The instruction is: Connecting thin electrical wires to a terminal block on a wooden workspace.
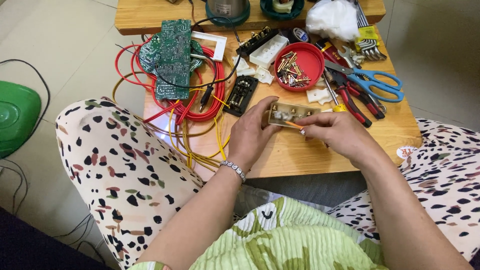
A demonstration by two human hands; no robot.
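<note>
My left hand (252, 135) grips a small cream switch block (291, 114) with brass terminals, holding it over the low wooden table (310, 150). My right hand (336, 134) pinches a thin orange-handled screwdriver (295, 125), its tip resting at the block's lower edge. A silver bracelet (234, 169) sits on my left wrist. My knees in spotted trousers flank the table.
Behind the hands lie a red bowl of brass screws (300, 66), blue scissors (375, 84), red pliers (352, 100), a black socket part (241, 95), white plastic pieces (268, 50), a green circuit board (172, 57) and coils of red and yellow wire (195, 112). A green object (17, 117) is on the floor at left.
</note>
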